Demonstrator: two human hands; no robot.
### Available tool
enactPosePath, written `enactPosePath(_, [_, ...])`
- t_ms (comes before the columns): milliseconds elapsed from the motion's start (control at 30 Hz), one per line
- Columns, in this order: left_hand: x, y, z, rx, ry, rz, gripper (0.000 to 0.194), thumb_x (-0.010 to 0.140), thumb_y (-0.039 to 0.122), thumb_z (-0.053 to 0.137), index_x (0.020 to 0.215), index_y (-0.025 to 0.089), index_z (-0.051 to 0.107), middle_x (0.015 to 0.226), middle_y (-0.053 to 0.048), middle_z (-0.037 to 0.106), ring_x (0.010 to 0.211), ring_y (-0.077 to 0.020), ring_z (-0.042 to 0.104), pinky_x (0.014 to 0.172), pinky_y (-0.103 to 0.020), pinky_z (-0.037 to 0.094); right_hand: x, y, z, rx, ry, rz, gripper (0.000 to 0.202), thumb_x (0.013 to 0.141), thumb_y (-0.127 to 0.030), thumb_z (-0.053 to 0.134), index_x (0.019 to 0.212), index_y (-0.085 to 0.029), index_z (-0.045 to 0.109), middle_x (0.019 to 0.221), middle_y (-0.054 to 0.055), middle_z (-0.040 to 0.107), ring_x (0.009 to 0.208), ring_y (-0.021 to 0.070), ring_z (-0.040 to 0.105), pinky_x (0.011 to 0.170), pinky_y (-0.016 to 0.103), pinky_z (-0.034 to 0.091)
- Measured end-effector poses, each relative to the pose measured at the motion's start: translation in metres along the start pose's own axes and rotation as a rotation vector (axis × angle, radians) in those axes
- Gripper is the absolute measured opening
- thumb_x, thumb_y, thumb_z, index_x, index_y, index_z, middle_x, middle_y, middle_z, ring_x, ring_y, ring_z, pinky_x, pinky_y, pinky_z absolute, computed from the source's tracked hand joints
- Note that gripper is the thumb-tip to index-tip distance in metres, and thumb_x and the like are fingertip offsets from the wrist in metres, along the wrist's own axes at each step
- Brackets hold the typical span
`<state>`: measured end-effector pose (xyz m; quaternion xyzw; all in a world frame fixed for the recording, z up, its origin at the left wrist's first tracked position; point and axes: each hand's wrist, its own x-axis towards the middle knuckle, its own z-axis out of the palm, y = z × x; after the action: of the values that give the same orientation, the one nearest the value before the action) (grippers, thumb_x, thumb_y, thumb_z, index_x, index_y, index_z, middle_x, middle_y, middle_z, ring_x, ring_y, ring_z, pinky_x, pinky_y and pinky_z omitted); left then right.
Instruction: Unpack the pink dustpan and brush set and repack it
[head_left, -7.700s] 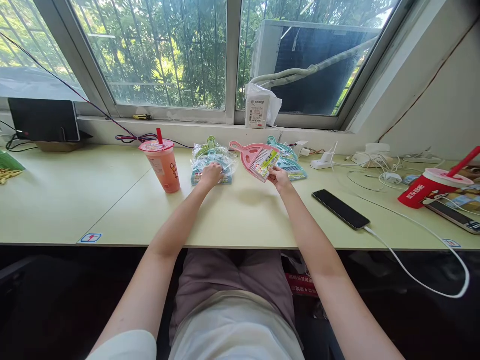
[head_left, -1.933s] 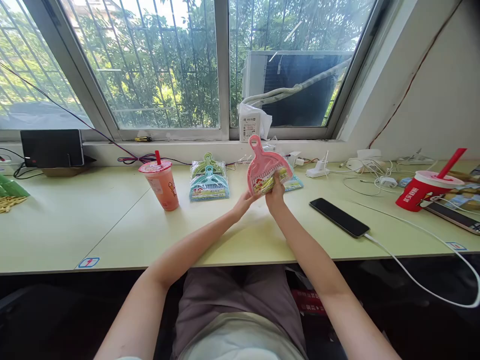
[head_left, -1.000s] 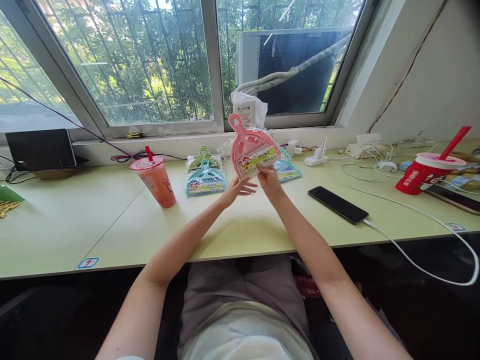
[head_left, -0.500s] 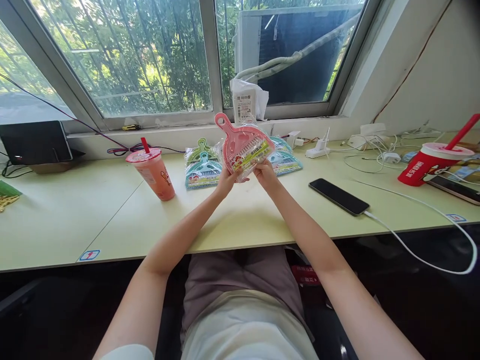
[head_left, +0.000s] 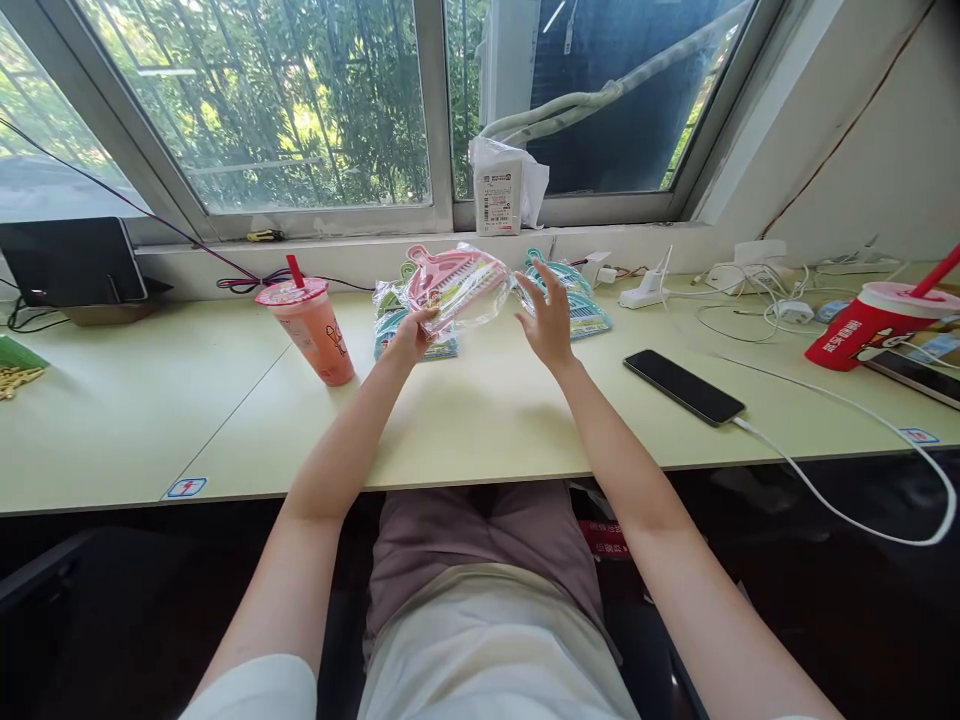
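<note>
Nearest us, our right hand [head_left: 547, 322] has just let go, fingers spread. Our left hand [head_left: 412, 335] alone now grips the pink packet [head_left: 459, 285], tipped flat, left of the phone [head_left: 684, 387], above the stacked packets [head_left: 397, 322].

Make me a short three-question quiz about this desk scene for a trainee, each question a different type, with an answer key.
1. True or false: the left hand holds the pink dustpan set in its clear wrapper.
2. Multiple choice: the right hand is A) gripping the black phone, B) open with fingers spread beside the pink dustpan set, C) flat on the desk.
3. Fill in: the drink with the red straw nearest the left hand is the ____ iced drink cup.

Key: 1 true; 2 B; 3 orange. The teal dustpan sets lie on the desk behind the right hand.
</note>
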<state>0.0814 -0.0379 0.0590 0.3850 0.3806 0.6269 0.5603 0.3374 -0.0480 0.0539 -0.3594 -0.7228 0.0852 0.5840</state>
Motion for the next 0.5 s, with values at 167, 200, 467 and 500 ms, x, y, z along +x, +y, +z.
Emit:
enactPosePath(167, [-0.003,-0.001,-0.008,0.156,-0.114,-0.159,0.029,0.071,0.013,0.070,0.100,0.011,0.067,0.081,-0.007,0.073,0.069,-0.0168,0.069,0.060,-0.026,0.060,0.006,0.008,0.003,0.038,0.032,0.010,0.022,0.080,-0.041,0.079,0.099,-0.034,0.074,0.146,-0.001,0.050,0.147,0.0311,0.031,0.121,0.056,0.030])
enactPosePath(200, [-0.004,-0.003,-0.009,0.184,-0.153,-0.166,0.028,0.072,0.016,0.072,0.099,0.012,0.067,0.081,-0.007,0.073,0.071,-0.0171,0.070,0.064,-0.027,0.061,0.007,0.011,0.003,0.043,0.055,0.032,0.017,0.080,-0.043,0.079,0.092,-0.032,0.075,0.143,0.000,0.051,0.146,0.0317,0.032,0.120,0.056,0.030])
enactPosePath(467, [-0.009,-0.012,-0.012,0.380,-0.476,-0.196,0.034,0.077,0.027,0.078,0.105,0.011,0.066,0.091,-0.013,0.075,0.071,-0.0171,0.071,0.074,-0.032,0.062,0.005,0.023,0.003,0.156,0.109,0.110,0.022,0.083,-0.043,0.072,0.073,-0.025,0.067,0.119,0.005,0.064,0.123,0.0261,0.053,0.114,0.049,0.036])
enactPosePath(500, [-0.010,-0.013,-0.010,0.400,-0.502,-0.186,0.037,0.075,0.026,0.080,0.105,0.011,0.065,0.091,-0.013,0.075,0.069,-0.0172,0.071,0.073,-0.032,0.062,0.004,0.023,0.004,0.158,0.111,0.120,0.024,0.083,-0.043,0.071,0.072,-0.024,0.065,0.122,0.006,0.063,0.124,0.0260,0.052,0.114,0.049,0.035])
